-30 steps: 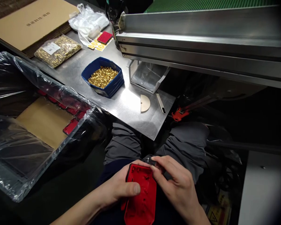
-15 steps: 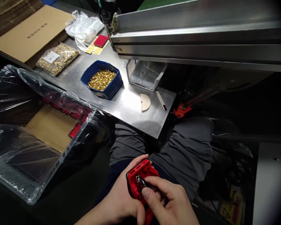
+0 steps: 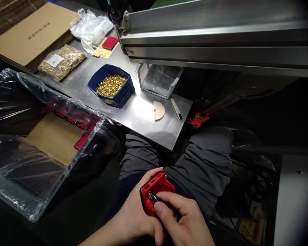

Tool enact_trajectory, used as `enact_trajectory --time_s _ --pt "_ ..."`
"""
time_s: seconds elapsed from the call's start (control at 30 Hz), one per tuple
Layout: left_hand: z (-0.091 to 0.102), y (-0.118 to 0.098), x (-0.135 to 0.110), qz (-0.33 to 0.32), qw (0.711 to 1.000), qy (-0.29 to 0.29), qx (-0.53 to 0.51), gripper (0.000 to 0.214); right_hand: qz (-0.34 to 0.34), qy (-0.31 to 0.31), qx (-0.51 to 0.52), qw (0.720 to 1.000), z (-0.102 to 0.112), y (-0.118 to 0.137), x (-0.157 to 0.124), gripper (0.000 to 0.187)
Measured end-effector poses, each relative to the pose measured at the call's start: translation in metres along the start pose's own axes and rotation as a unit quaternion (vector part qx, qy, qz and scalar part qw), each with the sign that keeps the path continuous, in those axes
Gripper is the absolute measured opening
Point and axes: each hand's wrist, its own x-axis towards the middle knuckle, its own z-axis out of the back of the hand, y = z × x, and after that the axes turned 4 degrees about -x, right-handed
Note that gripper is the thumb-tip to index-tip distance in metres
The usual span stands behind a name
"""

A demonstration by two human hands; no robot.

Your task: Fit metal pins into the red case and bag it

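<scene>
Over my lap, my left hand (image 3: 133, 215) is wrapped around a red plastic housing (image 3: 156, 189) and holds it tilted, open side toward me. My right hand (image 3: 183, 222) is closed on a thin dark metal tool (image 3: 154, 198) whose tip is inside the housing, near its upper left corner. A blue bin (image 3: 112, 86) full of small brass inserts sits on the steel table (image 3: 143, 116) ahead of my knees.
A plastic-lined crate (image 3: 41, 136) at my left holds cardboard and more red housings. On the table: a bag of brass parts (image 3: 61, 61), a clear empty bin (image 3: 159, 80), a half-round disc (image 3: 158, 110), a small knife (image 3: 176, 110). A steel conveyor frame (image 3: 220, 44) overhangs.
The red housing went from lying flat in my left hand to tilted upright. My right hand came down onto it and put the tool tip inside.
</scene>
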Motion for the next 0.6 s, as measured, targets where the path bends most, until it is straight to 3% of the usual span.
enact_trajectory --time_s 0.17,0.33,0.43,0.6 --pt "-0.003 -0.002 0.001 0.012 1.0 0.005 0.012 0.136 0.013 0.001 0.02 1.0 0.001 0.005 0.0 0.028" --pt "-0.008 -0.003 0.0 0.017 1.0 -0.004 0.004 0.13 -0.029 0.002 0.056 0.998 -0.004 0.004 -0.001 0.035" --pt "-0.006 -0.004 0.001 0.014 1.0 0.001 0.02 0.129 -0.044 -0.029 0.044 0.998 -0.004 0.002 -0.003 0.035" --pt "-0.004 -0.004 0.001 -0.009 0.999 0.026 0.025 0.125 0.034 -0.066 -0.006 0.997 0.007 0.001 -0.001 0.021"
